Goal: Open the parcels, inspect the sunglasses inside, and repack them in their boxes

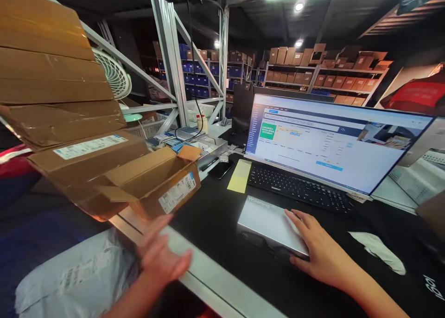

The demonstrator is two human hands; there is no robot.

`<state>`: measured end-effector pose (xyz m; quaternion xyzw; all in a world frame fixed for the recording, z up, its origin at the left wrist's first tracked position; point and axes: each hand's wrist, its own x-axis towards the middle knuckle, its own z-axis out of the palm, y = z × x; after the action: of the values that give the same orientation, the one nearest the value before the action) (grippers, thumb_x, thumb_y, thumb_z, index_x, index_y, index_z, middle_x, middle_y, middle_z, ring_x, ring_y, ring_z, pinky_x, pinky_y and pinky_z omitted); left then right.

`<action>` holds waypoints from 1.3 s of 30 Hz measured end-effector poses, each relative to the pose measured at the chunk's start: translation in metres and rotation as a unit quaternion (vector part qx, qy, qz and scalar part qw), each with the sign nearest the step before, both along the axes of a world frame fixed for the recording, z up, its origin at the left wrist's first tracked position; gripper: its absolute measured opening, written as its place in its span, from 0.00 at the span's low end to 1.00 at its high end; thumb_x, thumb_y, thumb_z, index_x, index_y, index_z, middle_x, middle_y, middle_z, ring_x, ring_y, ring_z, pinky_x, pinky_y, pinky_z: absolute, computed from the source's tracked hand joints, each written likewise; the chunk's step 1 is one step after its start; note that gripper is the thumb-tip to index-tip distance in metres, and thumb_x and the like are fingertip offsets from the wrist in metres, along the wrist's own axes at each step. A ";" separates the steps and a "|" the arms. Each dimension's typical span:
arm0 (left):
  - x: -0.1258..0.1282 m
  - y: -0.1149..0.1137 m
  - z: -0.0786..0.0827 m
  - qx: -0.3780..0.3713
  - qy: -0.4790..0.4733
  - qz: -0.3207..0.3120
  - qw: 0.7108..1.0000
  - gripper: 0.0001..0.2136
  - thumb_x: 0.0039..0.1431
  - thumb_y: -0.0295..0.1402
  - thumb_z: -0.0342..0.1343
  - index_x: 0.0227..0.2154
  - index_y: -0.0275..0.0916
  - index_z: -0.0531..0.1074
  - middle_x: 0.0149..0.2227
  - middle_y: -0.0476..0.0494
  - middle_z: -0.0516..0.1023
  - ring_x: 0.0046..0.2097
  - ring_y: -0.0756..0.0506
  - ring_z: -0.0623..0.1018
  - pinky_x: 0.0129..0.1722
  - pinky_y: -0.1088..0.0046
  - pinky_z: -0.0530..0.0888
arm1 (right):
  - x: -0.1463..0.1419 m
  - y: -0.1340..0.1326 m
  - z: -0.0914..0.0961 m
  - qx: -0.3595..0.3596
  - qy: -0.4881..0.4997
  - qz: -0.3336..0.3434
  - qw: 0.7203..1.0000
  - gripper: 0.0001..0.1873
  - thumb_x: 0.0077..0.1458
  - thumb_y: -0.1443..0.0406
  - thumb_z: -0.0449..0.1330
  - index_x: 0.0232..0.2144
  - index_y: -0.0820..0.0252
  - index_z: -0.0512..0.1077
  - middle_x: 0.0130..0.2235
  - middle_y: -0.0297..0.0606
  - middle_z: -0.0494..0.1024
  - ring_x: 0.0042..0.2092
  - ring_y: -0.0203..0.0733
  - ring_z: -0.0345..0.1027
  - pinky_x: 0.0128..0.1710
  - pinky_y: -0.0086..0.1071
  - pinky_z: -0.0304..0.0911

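A flat silver box [271, 223] printed "Wakening" lies on the black desk mat. My right hand [318, 251] grips its right end, fingers over the top and thumb at the near side. Blurred by motion, my left hand [163, 253] hovers by the desk's metal edge with thumb and fingers apart and nothing visible in them. Just beyond it stands an open cardboard box [149, 204] with a shipping label on its side; its bottom is hidden from me. A crumpled white glove-like cloth [380, 251] lies right of my right hand.
Stacked cardboard boxes [52, 77] rise at the left, above a grey plastic parcel [79, 276]. Behind the silver box are a keyboard [295, 188], a lit monitor [333, 142], a yellow paper [239, 175] and a phone [220, 169]. A metal post [170, 54] stands at the back.
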<state>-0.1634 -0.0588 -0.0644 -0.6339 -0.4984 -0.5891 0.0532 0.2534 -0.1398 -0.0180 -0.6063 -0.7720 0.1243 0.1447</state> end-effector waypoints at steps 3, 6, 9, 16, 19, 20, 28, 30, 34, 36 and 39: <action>0.056 -0.012 0.000 -0.126 0.074 -0.238 0.960 0.40 0.51 0.47 0.63 0.64 0.47 0.52 0.62 0.34 0.62 0.62 0.32 0.67 0.61 0.44 0.64 | 0.002 0.004 0.000 -0.010 0.045 -0.011 0.999 0.57 0.47 0.63 0.66 0.71 0.46 0.38 0.67 0.44 0.54 0.68 0.55 0.49 0.66 0.51 0.52; 0.093 0.003 0.005 -0.277 0.059 -0.366 0.886 0.58 0.43 0.50 0.71 0.69 0.39 0.40 0.68 0.24 0.49 0.69 0.28 0.56 0.66 0.43 0.55 | 0.013 0.002 -0.007 0.028 0.107 -0.021 0.994 0.56 0.47 0.63 0.67 0.70 0.47 0.40 0.68 0.44 0.52 0.68 0.55 0.49 0.68 0.54 0.46; 0.119 0.025 0.020 -0.338 0.027 -0.464 0.819 0.68 0.34 0.54 0.73 0.70 0.36 0.34 0.71 0.20 0.41 0.71 0.26 0.48 0.68 0.43 0.46 | 0.031 0.000 -0.016 0.061 0.189 -0.036 0.979 0.54 0.46 0.59 0.70 0.68 0.46 0.45 0.68 0.45 0.53 0.68 0.59 0.49 0.68 0.57 0.43; 0.172 0.027 0.059 -0.207 -0.101 -0.591 0.773 0.57 0.40 0.52 0.71 0.67 0.38 0.43 0.65 0.28 0.56 0.67 0.30 0.60 0.66 0.53 0.56 | 0.051 0.010 -0.030 0.083 0.377 -0.008 0.922 0.60 0.43 0.44 0.71 0.69 0.44 0.43 0.70 0.47 0.51 0.70 0.61 0.45 0.67 0.55 0.47; 0.169 0.024 0.054 -0.196 -0.095 -0.576 0.788 0.56 0.39 0.47 0.73 0.66 0.40 0.43 0.62 0.30 0.59 0.64 0.30 0.64 0.65 0.53 0.59 | 0.054 0.022 -0.036 0.084 0.433 0.015 0.897 0.65 0.38 0.40 0.71 0.69 0.43 0.42 0.72 0.47 0.48 0.72 0.61 0.40 0.69 0.56 0.41; 0.165 0.024 0.050 -0.196 -0.088 -0.571 0.792 0.56 0.39 0.45 0.73 0.66 0.41 0.43 0.62 0.30 0.59 0.63 0.30 0.65 0.64 0.53 0.60 | 0.056 0.026 -0.038 0.073 0.473 0.022 0.878 0.66 0.36 0.37 0.69 0.70 0.43 0.42 0.72 0.47 0.48 0.72 0.61 0.40 0.68 0.57 0.42; 0.147 0.029 0.033 -0.184 -0.042 -0.564 0.804 0.57 0.38 0.39 0.73 0.66 0.43 0.39 0.58 0.33 0.61 0.58 0.31 0.70 0.60 0.55 0.65 | 0.044 0.032 -0.065 -0.245 0.663 -0.047 0.706 0.44 0.54 0.31 0.41 0.50 0.53 0.75 0.52 0.51 0.78 0.54 0.62 0.72 0.55 0.60 0.62; 0.148 0.028 0.029 -0.188 -0.035 -0.568 0.800 0.58 0.39 0.37 0.73 0.67 0.45 0.38 0.59 0.33 0.61 0.57 0.32 0.71 0.59 0.56 0.67 | 0.035 0.026 -0.072 -0.252 0.666 -0.065 0.699 0.43 0.47 0.29 0.49 0.43 0.55 0.78 0.44 0.50 0.82 0.49 0.61 0.75 0.54 0.59 0.63; 0.151 0.028 0.027 -0.233 -0.016 -0.588 0.774 0.63 0.38 0.33 0.74 0.69 0.48 0.32 0.67 0.29 0.55 0.64 0.29 0.66 0.64 0.54 0.62 | 0.025 0.020 -0.067 -0.199 0.684 -0.091 0.696 0.38 0.37 0.38 0.67 0.43 0.56 0.76 0.44 0.50 0.81 0.48 0.62 0.75 0.53 0.55 0.65; 0.149 0.033 0.030 -0.287 -0.015 -0.574 0.767 0.64 0.40 0.31 0.73 0.69 0.48 0.28 0.69 0.27 0.51 0.67 0.29 0.62 0.65 0.51 0.60 | 0.025 0.019 -0.052 -0.143 0.684 -0.080 0.711 0.43 0.38 0.43 0.70 0.53 0.56 0.71 0.52 0.51 0.78 0.53 0.63 0.72 0.54 0.54 0.65; 0.147 0.048 0.034 -0.349 0.011 -0.536 0.768 0.62 0.40 0.32 0.73 0.71 0.45 0.35 0.70 0.28 0.53 0.67 0.28 0.61 0.66 0.46 0.58 | 0.025 0.018 -0.027 0.002 0.637 -0.088 0.766 0.59 0.37 0.45 0.73 0.66 0.52 0.53 0.64 0.51 0.66 0.61 0.61 0.65 0.59 0.53 0.61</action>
<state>-0.0168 -0.0107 -0.0300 -0.7796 -0.2482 -0.3000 -0.4906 0.2784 -0.1222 -0.0451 -0.4529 -0.4457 0.4668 0.6151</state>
